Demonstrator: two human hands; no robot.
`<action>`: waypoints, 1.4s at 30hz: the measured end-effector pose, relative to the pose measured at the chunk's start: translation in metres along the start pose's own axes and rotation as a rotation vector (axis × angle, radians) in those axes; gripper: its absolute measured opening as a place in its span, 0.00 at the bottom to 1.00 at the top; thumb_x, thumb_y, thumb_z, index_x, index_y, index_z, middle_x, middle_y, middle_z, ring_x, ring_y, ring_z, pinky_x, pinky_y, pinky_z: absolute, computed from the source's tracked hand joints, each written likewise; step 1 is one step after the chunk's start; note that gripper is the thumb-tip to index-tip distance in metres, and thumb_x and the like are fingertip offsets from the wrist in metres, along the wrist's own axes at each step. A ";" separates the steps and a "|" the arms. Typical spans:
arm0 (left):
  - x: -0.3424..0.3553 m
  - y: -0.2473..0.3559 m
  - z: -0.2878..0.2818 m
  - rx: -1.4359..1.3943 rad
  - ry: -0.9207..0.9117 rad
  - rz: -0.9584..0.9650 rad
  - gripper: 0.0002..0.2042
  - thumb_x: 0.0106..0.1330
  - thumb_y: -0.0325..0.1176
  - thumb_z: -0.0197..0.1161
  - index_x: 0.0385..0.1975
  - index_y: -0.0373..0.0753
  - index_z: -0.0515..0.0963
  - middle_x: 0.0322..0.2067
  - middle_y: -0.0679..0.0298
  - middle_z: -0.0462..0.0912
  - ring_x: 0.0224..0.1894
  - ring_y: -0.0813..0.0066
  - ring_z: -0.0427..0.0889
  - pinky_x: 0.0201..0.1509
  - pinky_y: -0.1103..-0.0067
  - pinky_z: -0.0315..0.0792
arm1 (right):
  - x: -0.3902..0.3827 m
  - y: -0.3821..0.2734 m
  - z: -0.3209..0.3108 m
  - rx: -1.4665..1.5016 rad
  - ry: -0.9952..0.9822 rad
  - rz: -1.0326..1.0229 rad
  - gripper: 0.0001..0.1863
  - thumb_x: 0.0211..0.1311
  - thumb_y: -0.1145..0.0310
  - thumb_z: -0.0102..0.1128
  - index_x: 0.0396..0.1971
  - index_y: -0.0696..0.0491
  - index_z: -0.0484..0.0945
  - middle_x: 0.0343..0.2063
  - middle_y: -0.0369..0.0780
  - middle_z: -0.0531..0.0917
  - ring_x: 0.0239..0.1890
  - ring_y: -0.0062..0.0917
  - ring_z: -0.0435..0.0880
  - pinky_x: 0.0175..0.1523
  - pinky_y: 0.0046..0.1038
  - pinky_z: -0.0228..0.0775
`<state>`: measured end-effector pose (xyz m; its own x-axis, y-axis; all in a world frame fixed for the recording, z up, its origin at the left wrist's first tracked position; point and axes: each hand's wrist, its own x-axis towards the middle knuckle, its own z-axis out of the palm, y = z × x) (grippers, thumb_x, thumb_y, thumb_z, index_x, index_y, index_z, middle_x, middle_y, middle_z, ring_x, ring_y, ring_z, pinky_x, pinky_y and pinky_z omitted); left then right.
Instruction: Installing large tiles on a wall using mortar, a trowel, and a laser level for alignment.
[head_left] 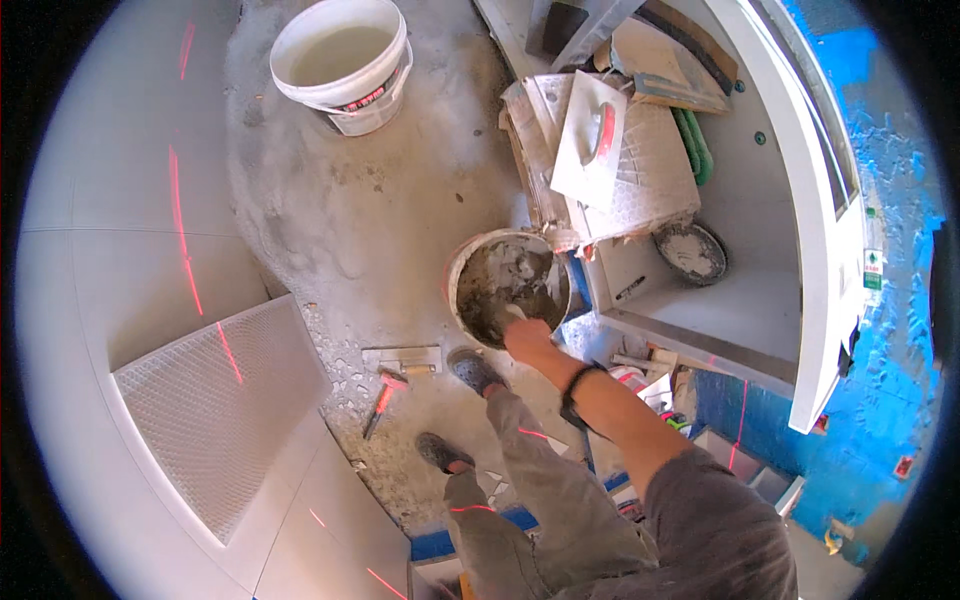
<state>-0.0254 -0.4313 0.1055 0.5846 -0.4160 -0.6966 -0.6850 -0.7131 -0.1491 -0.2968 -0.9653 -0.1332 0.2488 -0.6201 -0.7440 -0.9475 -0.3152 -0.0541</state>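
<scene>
My right hand (528,340) reaches down into a round bucket (456,272) on the floor. Its fingers are closed around a tool with a pale handle (514,312), whose lower end is hidden in the bucket. Wet grey-brown mortar (490,278) fills the bucket's lower part, with lighter lumps near the far side. A dark band circles my right wrist. Nothing of my left hand shows.
A rubber-headed hammer (383,398) and a flat trowel (402,361) lie by my feet. A white float (590,140) with a red handle rests on stacked boxes (655,195). Beside them, a cabinet holds a black bowl (692,252). A white bucket (395,62) stands farther off; a patterned panel (225,410) is left.
</scene>
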 end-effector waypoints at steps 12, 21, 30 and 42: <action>0.004 0.039 0.000 -0.050 -0.135 -0.087 0.28 0.63 0.59 0.63 0.50 0.39 0.80 0.49 0.42 0.79 0.51 0.41 0.79 0.53 0.50 0.73 | -0.070 0.096 -0.033 0.124 0.032 0.254 0.18 0.62 0.62 0.63 0.46 0.60 0.77 0.37 0.48 0.86 0.37 0.42 0.89 0.41 0.42 0.82; 0.005 0.032 0.006 -0.070 -0.185 -0.131 0.28 0.62 0.60 0.63 0.48 0.39 0.81 0.47 0.43 0.81 0.49 0.42 0.81 0.51 0.51 0.74 | 0.010 0.100 -0.024 0.075 0.321 0.226 0.14 0.59 0.65 0.61 0.42 0.55 0.81 0.38 0.47 0.86 0.44 0.41 0.88 0.46 0.39 0.81; -0.001 0.024 0.011 -0.077 -0.230 -0.188 0.29 0.61 0.61 0.64 0.47 0.40 0.82 0.44 0.45 0.83 0.47 0.44 0.83 0.49 0.52 0.76 | -0.003 0.068 0.005 0.238 0.495 0.227 0.16 0.60 0.59 0.66 0.42 0.53 0.81 0.38 0.45 0.84 0.43 0.39 0.85 0.46 0.39 0.79; -0.095 -0.025 -0.010 -0.223 -0.199 -0.410 0.29 0.60 0.63 0.64 0.45 0.41 0.83 0.41 0.46 0.85 0.45 0.46 0.85 0.46 0.54 0.78 | -0.009 0.065 0.060 0.414 0.673 0.110 0.23 0.58 0.56 0.70 0.50 0.53 0.83 0.45 0.48 0.83 0.52 0.47 0.81 0.56 0.49 0.72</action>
<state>-0.0593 -0.3796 0.1830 0.6770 0.0238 -0.7356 -0.2938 -0.9076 -0.2998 -0.3730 -0.9372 -0.1699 0.0925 -0.9744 -0.2049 -0.9385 -0.0166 -0.3448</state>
